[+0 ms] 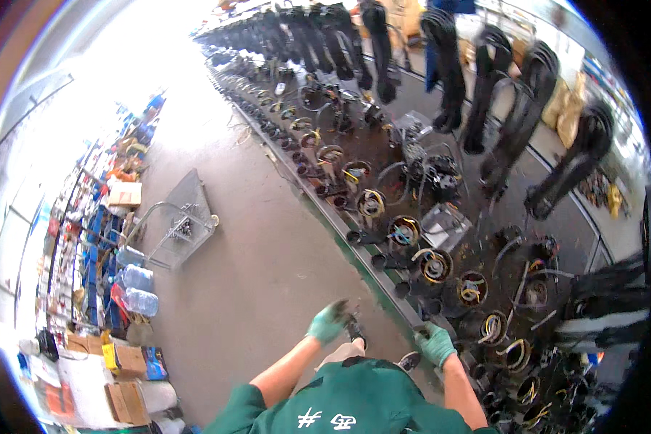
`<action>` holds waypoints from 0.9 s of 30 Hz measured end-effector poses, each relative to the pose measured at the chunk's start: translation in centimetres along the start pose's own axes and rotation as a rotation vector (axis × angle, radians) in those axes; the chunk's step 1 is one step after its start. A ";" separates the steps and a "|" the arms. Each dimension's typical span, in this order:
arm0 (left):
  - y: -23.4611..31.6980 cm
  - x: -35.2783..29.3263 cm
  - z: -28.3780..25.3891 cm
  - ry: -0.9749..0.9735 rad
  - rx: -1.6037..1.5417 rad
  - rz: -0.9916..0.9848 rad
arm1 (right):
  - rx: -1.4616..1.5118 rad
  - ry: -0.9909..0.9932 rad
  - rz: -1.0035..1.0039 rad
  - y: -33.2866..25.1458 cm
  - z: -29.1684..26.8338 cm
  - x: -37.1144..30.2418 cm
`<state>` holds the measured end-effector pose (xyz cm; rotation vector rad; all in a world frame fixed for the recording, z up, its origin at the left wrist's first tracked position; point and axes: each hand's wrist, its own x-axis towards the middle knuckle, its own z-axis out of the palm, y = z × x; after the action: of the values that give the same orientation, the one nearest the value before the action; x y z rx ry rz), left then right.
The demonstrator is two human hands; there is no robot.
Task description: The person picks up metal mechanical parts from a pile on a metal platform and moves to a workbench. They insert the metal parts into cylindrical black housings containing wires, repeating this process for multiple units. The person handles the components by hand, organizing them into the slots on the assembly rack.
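Observation:
My left hand [329, 323], in a green glove with dark fingertips, hangs over the floor in front of my body. Its fingers stretch to the right and hold nothing that I can see. At the bench's edge is my right hand [437, 345], gloved the same way, its fingers partly curled and dark at the tips. Whether it grips or touches anything is not clear. Closest to it is a black cylindrical part [430, 307] on the rim of the bench. Round black housings with coiled wires, such as one housing [492, 328], stand beyond it.
The long bench [318, 199] runs away to the upper left, lined with housings. Bundles of black cable [445, 69] hang above it. A clear plastic box [445, 226] lies among the parts. Leftward on the floor stand a metal cart [184, 217] and water jugs [139, 289] beside crowded shelves.

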<state>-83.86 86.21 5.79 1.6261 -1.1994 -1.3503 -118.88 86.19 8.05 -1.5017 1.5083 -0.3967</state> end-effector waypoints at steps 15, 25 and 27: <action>-26.5 -17.4 -22.4 0.255 -0.127 -1.161 | -0.109 -0.153 -0.053 -12.1 11.0 18.2; -25.6 3.8 -43.7 0.457 -0.075 -0.473 | -0.324 -0.294 -0.161 -19.2 22.3 37.7; -23.3 7.2 -49.7 0.480 -0.142 -0.409 | -0.480 -0.386 0.000 -14.4 24.3 42.4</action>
<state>-30.12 84.82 -7.31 2.0093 -0.4958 -1.1455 -83.27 54.09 -9.19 -1.8185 1.3422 0.2695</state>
